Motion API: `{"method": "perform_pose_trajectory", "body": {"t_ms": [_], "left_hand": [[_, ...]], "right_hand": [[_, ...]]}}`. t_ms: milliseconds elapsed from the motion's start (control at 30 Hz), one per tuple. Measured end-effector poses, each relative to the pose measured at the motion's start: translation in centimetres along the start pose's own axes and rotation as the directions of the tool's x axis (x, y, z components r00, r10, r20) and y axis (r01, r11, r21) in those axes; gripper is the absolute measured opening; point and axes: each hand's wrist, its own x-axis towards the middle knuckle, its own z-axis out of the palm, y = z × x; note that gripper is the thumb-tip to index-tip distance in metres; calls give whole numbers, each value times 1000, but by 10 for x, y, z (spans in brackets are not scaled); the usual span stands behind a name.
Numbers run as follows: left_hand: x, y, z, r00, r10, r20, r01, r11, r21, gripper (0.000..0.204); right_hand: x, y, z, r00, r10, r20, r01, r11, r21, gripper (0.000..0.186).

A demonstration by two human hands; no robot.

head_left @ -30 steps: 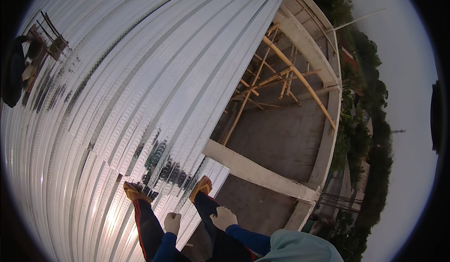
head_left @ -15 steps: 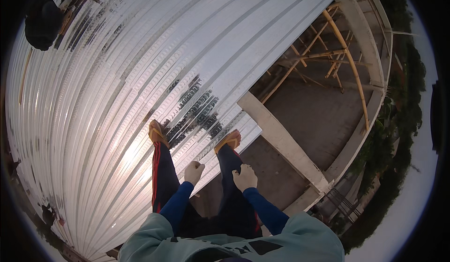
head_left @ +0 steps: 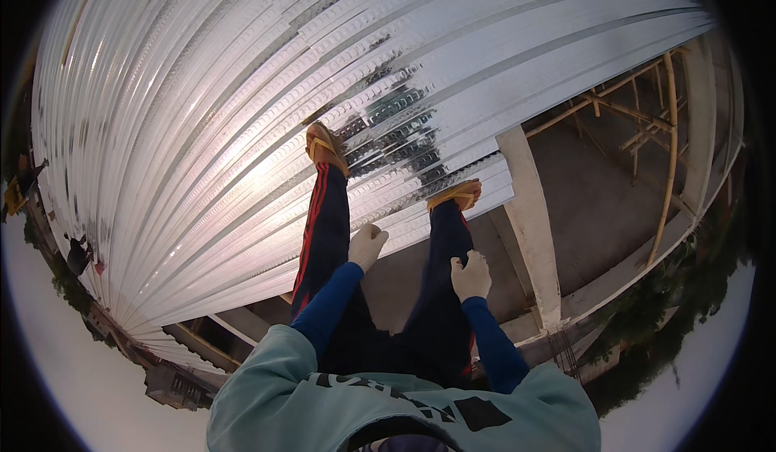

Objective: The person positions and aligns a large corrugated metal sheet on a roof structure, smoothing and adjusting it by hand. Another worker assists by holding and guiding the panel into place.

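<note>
My left hand (head_left: 369,247), in a pale glove, hangs beside my left leg with its fingers curled in and nothing seen in them. My right hand (head_left: 470,276), gloved the same way, is in front of my right thigh. Its fingers are bent and the thumb stands slightly off; I see nothing held. Under my sandalled left foot (head_left: 326,147) lies the ribbed, shiny metal roofing sheet (head_left: 267,121). My right foot (head_left: 455,197) is on the sheet close to its cut edge. Neither hand touches the roofing.
Beyond the sheet's edge the roof drops open to a grey floor (head_left: 602,201) below. A concrete beam (head_left: 530,226) crosses the gap, and bamboo poles (head_left: 670,145) stand at the right. At far left a person (head_left: 78,254) is on the roof's edge. Trees (head_left: 655,323) lie beyond the wall.
My view has turned, so my feet, hands and the beam now sit higher and farther right. Both hands stay curled beside my legs. The person at upper left has left the picture.
</note>
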Motion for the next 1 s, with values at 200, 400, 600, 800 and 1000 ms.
{"method": "perform_pose_trajectory", "body": {"t_ms": [200,400,600,800,1000], "left_hand": [[6,10,-57,999,24,38,-21,998,-67,52],[16,9,-142,990,124,-72,-135,977,-166,48],[26,-35,-247,969,130,-212,-162,977,-139,43],[46,-111,-322,942,93,-323,-199,929,-313,30],[-12,-131,-339,977,-51,-207,-32,924,-381,34]], "right_hand": [[-18,-41,21,997,-37,-68,34,998,-53,49],[-69,-97,37,973,-109,-202,107,994,-19,48],[-135,-159,60,943,-111,-315,186,958,219,49],[-162,-188,45,977,-99,-188,157,933,324,51],[-144,-161,7,976,-35,-215,133,878,461,64]]}}
